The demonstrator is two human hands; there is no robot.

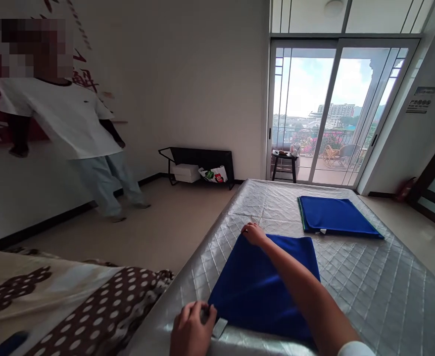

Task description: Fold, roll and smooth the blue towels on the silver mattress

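A folded blue cloth (262,296) lies on the silver quilted mattress (210,257) in front of me. My left hand (194,329) is closed at its near left corner, thumb and fingers pinched on the edge beside a small white tag (220,327). Stretched across the cloth, my right arm reaches the far left corner, where my right hand (253,233) grips the edge with curled fingers. Farther back on the mattress rests a second folded blue cloth (339,216), with a green edge and a white tag; neither hand touches it.
A bed with a brown polka-dot cover (91,306) stands at the left. A person in a white shirt (69,118) stands near the left wall. A black rack (202,158) and a stool (284,163) are by the back wall and sliding glass door (336,113).
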